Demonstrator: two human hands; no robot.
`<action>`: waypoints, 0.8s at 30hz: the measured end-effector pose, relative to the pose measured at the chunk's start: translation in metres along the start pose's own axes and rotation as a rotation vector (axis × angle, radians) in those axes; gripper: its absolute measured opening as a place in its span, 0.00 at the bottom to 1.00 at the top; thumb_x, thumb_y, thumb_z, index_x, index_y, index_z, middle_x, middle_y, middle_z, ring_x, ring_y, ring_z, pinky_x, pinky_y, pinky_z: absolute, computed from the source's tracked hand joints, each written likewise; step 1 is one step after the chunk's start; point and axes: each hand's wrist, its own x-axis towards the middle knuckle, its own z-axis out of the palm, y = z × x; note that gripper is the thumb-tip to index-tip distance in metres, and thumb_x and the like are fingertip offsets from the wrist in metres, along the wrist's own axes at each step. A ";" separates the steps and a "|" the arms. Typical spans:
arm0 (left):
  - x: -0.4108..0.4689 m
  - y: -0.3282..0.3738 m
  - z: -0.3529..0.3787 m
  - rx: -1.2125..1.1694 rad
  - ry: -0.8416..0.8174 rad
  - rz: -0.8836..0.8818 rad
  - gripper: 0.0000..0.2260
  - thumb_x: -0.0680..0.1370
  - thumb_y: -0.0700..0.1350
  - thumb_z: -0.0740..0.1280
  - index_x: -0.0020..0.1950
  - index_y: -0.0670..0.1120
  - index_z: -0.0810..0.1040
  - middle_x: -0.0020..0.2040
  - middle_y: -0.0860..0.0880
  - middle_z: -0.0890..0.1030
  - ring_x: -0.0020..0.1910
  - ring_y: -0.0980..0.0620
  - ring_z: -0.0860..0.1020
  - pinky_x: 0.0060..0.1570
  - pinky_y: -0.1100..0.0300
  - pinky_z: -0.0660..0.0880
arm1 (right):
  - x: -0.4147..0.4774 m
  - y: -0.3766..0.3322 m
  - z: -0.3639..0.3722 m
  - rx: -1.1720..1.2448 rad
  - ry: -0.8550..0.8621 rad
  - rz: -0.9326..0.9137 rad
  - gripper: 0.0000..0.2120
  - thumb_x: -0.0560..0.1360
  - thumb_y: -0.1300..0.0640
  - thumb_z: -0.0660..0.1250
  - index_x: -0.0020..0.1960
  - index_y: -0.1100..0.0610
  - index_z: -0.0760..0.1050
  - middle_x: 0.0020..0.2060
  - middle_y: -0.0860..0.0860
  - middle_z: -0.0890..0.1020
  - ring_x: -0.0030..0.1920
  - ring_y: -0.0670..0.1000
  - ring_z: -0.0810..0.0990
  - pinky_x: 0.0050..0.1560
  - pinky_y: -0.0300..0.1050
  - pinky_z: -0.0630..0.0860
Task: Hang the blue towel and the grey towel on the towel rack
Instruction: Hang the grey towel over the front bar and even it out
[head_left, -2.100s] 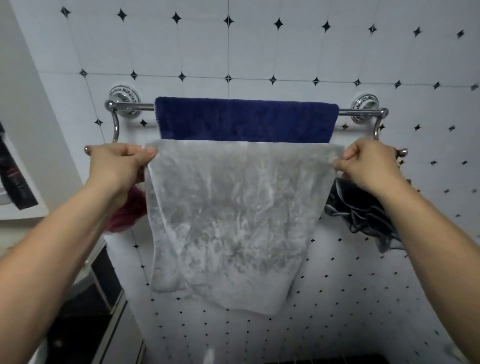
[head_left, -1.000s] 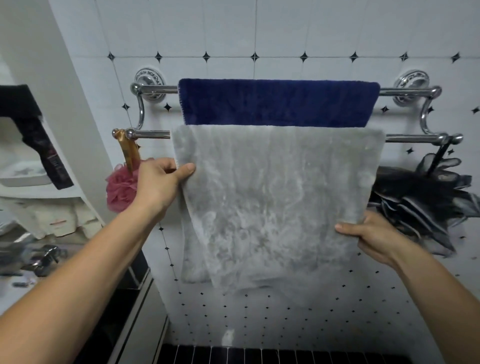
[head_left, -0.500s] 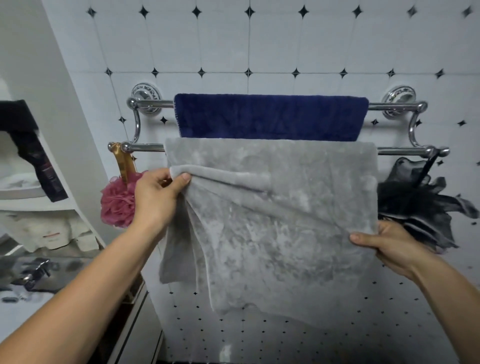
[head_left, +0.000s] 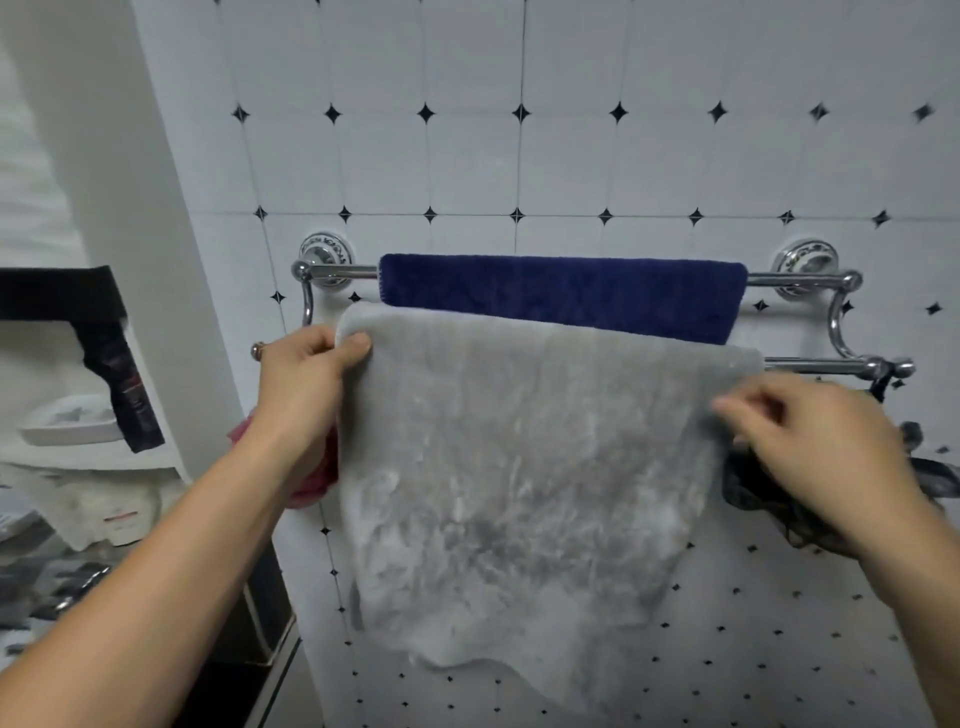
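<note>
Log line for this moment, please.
blue towel: on upper bar | grey towel: draped on lower bar | left hand: pinching top corner | right hand: at right edge, blurred

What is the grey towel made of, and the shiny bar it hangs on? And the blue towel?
Grey towel: looks like soft plush cloth, probably microfibre; its fuzzy pile shows brushed streaks.
Towel rack: polished metal, likely chrome; it gleams like a mirror.
Blue towel: looks like looped terry cloth, matte, with a stitched edge.
</note>
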 end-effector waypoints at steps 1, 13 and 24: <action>0.001 -0.003 0.000 0.019 -0.009 -0.038 0.08 0.74 0.43 0.70 0.35 0.45 0.79 0.36 0.43 0.78 0.36 0.48 0.75 0.39 0.53 0.71 | 0.014 -0.013 -0.003 0.017 0.043 -0.080 0.07 0.75 0.44 0.68 0.46 0.46 0.82 0.39 0.46 0.84 0.43 0.56 0.81 0.41 0.50 0.75; -0.006 -0.016 0.011 -0.090 0.003 -0.135 0.11 0.78 0.44 0.69 0.43 0.37 0.78 0.42 0.41 0.77 0.41 0.46 0.73 0.43 0.51 0.69 | 0.094 -0.090 0.033 0.246 -0.148 -0.060 0.07 0.72 0.51 0.66 0.36 0.46 0.79 0.39 0.36 0.83 0.44 0.43 0.79 0.39 0.44 0.71; -0.002 -0.016 0.007 -0.093 -0.097 -0.156 0.10 0.76 0.45 0.72 0.43 0.38 0.85 0.46 0.38 0.87 0.41 0.45 0.83 0.51 0.46 0.80 | 0.077 -0.037 0.026 0.248 0.135 0.087 0.06 0.71 0.46 0.65 0.41 0.48 0.76 0.43 0.45 0.83 0.43 0.51 0.79 0.46 0.50 0.75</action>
